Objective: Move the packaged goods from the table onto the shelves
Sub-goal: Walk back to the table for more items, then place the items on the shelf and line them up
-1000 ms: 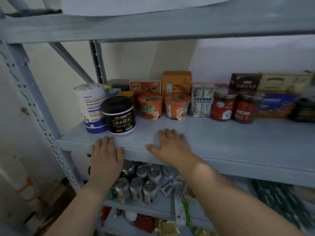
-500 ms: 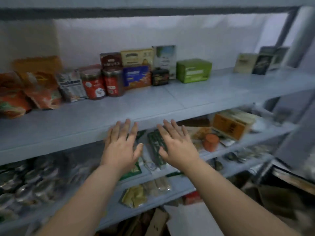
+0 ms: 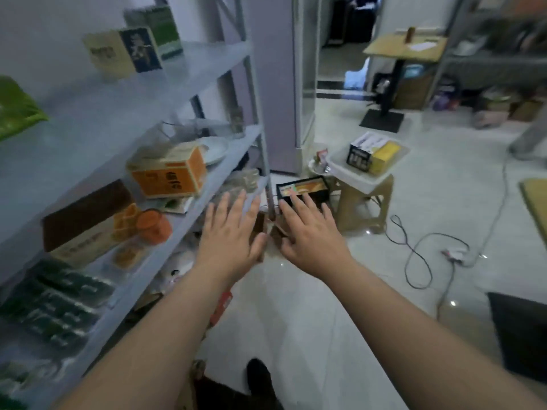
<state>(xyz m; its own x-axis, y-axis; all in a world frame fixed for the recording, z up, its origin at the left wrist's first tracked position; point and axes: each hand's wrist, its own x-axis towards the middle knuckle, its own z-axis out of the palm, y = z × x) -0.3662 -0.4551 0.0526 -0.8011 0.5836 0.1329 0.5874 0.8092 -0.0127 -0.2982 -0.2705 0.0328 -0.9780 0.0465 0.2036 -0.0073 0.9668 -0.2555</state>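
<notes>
Both my hands are stretched out in front of me with fingers spread, holding nothing. My left hand [image 3: 231,235] hovers off the end of the grey shelf unit [image 3: 189,75]. My right hand [image 3: 310,232] is beside it, over the floor. Beyond my right hand a dark box with an orange picture [image 3: 305,189] sits low by the shelf post. Further right, a white tray [image 3: 355,176] on a beige stool [image 3: 365,208] holds a black box [image 3: 362,152] and a yellow box [image 3: 384,156]. The shelves carry an orange box [image 3: 168,176], an orange jar [image 3: 154,227] and several other packages.
Cables [image 3: 420,255] trail across the white tiled floor to the right. A small table on a black pedestal [image 3: 390,81] stands further back near a doorway. Another shelf unit [image 3: 503,54] fills the far right. A dark mat [image 3: 518,329] lies at lower right.
The view has swung right, from facing the shelves to looking past their end toward the stool and floor. My hands have come off the shelf edge and stay open in the air.
</notes>
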